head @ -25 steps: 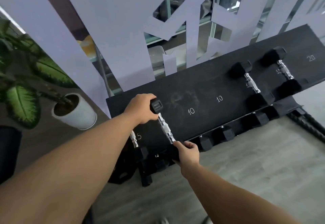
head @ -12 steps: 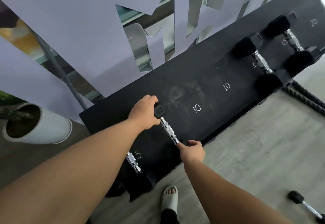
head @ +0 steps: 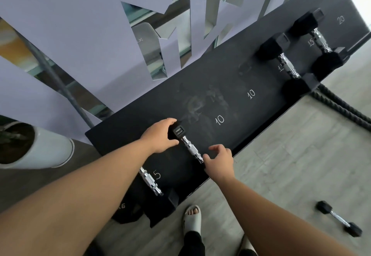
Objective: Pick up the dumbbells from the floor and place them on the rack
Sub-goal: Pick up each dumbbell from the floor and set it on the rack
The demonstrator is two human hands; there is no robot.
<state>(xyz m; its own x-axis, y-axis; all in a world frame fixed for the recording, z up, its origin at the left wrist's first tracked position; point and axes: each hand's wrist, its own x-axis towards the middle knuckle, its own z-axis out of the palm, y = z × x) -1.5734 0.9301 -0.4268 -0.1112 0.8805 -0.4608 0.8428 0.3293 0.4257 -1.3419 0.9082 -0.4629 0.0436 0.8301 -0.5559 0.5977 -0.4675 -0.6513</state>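
Observation:
A black rack shelf [head: 236,79] with chalked numbers runs diagonally across the view. A small dumbbell with a chrome handle [head: 191,149] lies on it between the "5" and the first "10". My left hand [head: 160,135] is cupped around its far black head [head: 178,131]. Over the near end hovers my right hand [head: 219,161], fingers spread and lifted, thumb by the handle; the near head is hidden beneath it. Another small dumbbell [head: 151,181] rests at the "5" mark under my left forearm. One more small dumbbell [head: 339,218] lies on the floor at lower right.
Two larger dumbbells [head: 287,65] [head: 321,38] sit at the shelf's right end. A thick rope [head: 341,109] lies on the floor past the rack. A white plant pot [head: 44,147] stands at left. My sandalled foot [head: 192,217] is just before the rack.
The dumbbell has come to rest on the shelf. My right hand has opened off its near head, while my left still holds the far head. The view has tilted down and the floor dumbbell shows.

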